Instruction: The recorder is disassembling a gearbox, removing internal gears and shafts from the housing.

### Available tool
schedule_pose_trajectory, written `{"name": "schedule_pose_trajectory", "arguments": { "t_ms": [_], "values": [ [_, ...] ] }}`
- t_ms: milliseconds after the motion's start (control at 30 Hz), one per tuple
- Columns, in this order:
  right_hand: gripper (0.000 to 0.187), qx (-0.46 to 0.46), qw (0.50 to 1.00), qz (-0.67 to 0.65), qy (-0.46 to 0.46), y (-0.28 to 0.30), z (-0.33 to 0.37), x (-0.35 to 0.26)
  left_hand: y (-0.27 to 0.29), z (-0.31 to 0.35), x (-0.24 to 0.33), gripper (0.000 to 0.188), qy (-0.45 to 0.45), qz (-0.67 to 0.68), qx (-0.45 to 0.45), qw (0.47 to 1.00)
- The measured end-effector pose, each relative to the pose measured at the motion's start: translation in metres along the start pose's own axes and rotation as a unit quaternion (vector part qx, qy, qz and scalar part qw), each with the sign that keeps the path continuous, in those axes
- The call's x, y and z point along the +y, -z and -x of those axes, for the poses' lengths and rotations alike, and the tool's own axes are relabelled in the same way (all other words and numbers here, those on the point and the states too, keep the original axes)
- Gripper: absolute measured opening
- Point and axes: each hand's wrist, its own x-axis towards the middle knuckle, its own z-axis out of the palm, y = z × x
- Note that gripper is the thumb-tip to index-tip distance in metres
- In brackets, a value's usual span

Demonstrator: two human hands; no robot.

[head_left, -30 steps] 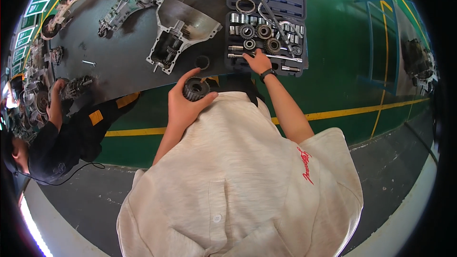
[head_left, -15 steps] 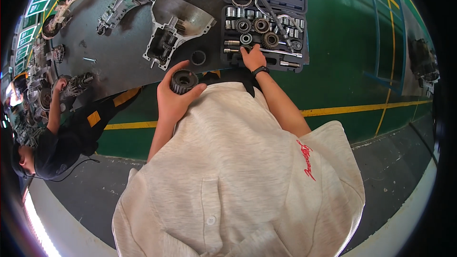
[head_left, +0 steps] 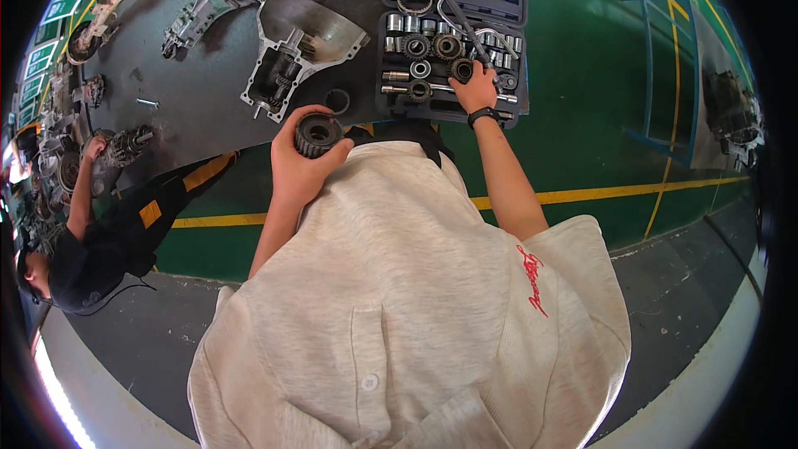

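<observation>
Near the table's front edge my left hand (head_left: 298, 158) is wrapped round a dark toothed gear (head_left: 318, 135), its bored face turned up. My right hand (head_left: 477, 90) reaches over the open socket set case (head_left: 513, 101), fingers closed on a small gear (head_left: 461, 71) that they partly cover. Left of those fingers, another small gear (head_left: 420, 90) lies across a long chrome bar. A bearing ring (head_left: 421, 69) and two more gears, one steel grey (head_left: 416, 46) and one brownish (head_left: 448, 46), rest on the sockets. A toothed ring (head_left: 414, 1) sits farther back in the case.
A dark ring (head_left: 336, 101) lies on the table beside an opened metal housing (head_left: 278, 75) with a shaft inside. More castings (head_left: 212, 0) and a bolt (head_left: 148, 103) are farther left. Another person's hand (head_left: 96, 147) touches a gear shaft. A blue frame (head_left: 648, 75) stands at right.
My right hand has moved right, from the small gear on the chrome bar, now uncovered, to another gear. My left hand still holds its gear.
</observation>
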Motion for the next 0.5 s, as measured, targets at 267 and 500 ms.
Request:
{"name": "schedule_pose_trajectory", "arguments": {
  "t_ms": [267,500],
  "values": [
    [0.071,0.036,0.997,0.019,0.068,-0.007,-0.006,0.013,-0.002,0.002,-0.006,0.045,0.005,0.005,-0.004,1.000],
    [0.074,0.096,0.993,-0.068,0.010,-0.004,0.012,0.014,-0.005,0.003,0.002,0.044,0.009,-0.003,-0.004,1.000]
  ]
}}
